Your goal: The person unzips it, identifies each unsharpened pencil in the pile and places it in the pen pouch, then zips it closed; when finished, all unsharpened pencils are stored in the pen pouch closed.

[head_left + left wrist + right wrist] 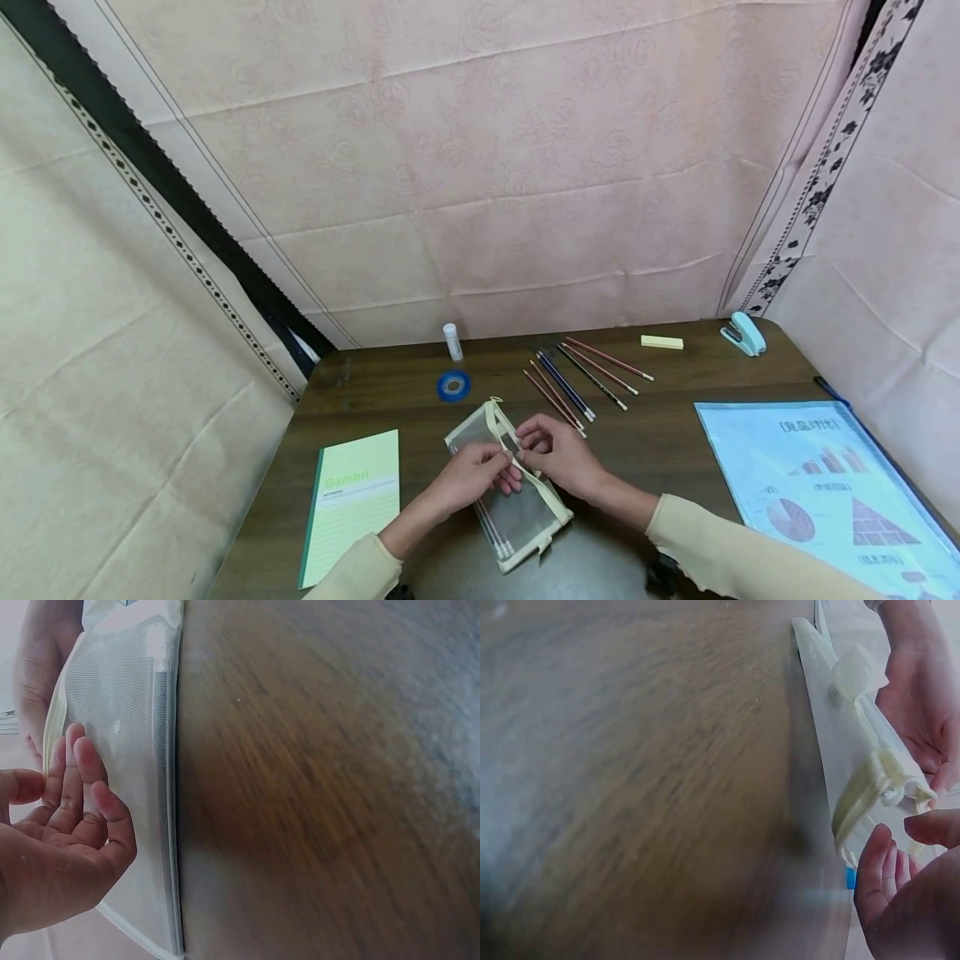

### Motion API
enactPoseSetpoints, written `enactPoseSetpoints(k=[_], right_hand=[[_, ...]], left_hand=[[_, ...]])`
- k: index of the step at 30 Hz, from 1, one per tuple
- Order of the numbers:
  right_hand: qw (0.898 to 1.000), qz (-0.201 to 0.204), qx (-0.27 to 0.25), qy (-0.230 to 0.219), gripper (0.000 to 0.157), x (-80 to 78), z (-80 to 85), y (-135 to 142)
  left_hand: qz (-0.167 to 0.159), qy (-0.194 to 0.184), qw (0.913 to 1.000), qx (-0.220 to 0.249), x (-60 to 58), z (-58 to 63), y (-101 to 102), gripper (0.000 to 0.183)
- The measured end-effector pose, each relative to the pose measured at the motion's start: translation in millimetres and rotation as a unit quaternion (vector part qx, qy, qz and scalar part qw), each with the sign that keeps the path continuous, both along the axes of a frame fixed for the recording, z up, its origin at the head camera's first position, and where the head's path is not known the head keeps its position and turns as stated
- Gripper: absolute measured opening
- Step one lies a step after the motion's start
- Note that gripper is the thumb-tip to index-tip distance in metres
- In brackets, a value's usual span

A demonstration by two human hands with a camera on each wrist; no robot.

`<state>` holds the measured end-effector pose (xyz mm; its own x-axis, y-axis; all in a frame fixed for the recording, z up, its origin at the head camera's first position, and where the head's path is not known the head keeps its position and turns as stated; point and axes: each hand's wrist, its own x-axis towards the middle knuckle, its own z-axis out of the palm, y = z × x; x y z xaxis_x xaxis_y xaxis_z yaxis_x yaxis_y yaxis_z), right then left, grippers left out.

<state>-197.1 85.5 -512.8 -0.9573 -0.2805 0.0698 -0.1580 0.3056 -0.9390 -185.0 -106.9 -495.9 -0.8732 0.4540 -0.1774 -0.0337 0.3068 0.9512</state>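
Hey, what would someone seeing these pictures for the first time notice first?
Probably the left hand and right hand, meeting at the open edge of a mesh pouch near the middle of the table's front. Next might come the big blue folder with charts at the far right. After that, perhaps the pencils spread out just beyond the pouch, with blue tape to their left.

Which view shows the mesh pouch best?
The head view: nearly the whole mesh pouch shows. The left wrist view gives one mesh side close up, cropped; the right wrist view, mainly its pale trim.
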Motion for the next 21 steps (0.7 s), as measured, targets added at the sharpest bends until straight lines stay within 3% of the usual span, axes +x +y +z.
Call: enactPoseSetpoints(k=[10, 21], right_hand=[[0.999, -0.036, -0.003, 0.01, 0.025, -10.3, 2.1, 12], [0.991, -0.083, 0.055, 0.087, 0.028, -33.5, 6.0, 39]], left_hand=[[0.004, 0.002, 1.0, -0.006, 0.1, -0.6, 0, 0.034], [0.007, 0.009, 0.9999, -0.009, 1.4, -3.0, 0, 0.034]])
